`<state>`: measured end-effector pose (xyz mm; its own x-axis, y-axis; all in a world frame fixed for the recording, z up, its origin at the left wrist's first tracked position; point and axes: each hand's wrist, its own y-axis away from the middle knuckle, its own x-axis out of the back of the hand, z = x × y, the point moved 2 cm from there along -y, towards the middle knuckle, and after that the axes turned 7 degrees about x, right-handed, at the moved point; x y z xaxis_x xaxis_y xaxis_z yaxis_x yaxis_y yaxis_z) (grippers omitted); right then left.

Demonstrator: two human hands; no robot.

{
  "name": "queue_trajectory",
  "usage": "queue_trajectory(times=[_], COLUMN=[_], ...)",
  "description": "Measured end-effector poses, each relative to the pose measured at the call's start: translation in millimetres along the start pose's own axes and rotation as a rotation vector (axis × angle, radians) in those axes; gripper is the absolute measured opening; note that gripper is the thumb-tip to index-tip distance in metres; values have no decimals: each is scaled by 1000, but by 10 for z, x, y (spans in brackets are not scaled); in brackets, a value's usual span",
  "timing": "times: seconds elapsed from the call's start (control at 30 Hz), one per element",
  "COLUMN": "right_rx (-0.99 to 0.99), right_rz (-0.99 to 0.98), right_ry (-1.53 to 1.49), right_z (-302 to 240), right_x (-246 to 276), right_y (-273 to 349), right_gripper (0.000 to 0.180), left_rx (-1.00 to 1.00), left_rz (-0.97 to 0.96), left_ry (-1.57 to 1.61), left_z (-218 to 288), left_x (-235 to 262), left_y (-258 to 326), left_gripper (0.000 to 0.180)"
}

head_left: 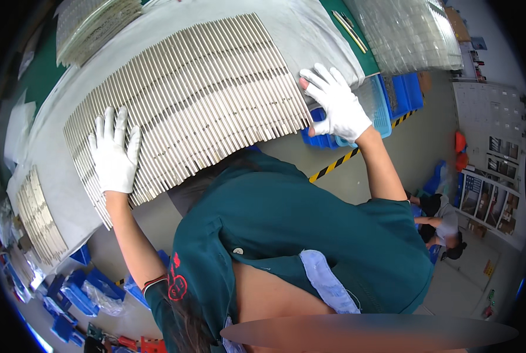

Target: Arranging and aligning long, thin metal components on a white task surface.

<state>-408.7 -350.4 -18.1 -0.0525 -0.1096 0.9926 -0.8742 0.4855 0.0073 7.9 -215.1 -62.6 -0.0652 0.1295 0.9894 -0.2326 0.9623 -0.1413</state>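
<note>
Both hands wear white gloves. The left hand [115,154] lies open and flat, fingers spread, on the near-left part of a wide row of thin metal rods [198,94] packed side by side. The right hand [336,105], also open, presses the row's far-right edge. The rods rest on a pale sheet [51,147] covering the tabletop [39,70], stretching between the 2 hands. Each rod looks stiff, smooth and likely to roll; loose together, they would probably scatter, so squeezing the row from both ends seems safest. A smaller rod batch [38,217] lies left of the left hand.
</note>
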Motion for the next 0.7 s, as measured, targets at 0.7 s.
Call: queue_trajectory(times=[0.7], right_rx=[15], right_rz=[-65], right_ry=[88], right_z=[-274], right_x=[-116], right_y=[-161], right_gripper=[100], left_rx=[11], left_rz=[-15], left_ry=[0], left_z=[-33], left_x=[-7], left_y=[6], left_gripper=[53])
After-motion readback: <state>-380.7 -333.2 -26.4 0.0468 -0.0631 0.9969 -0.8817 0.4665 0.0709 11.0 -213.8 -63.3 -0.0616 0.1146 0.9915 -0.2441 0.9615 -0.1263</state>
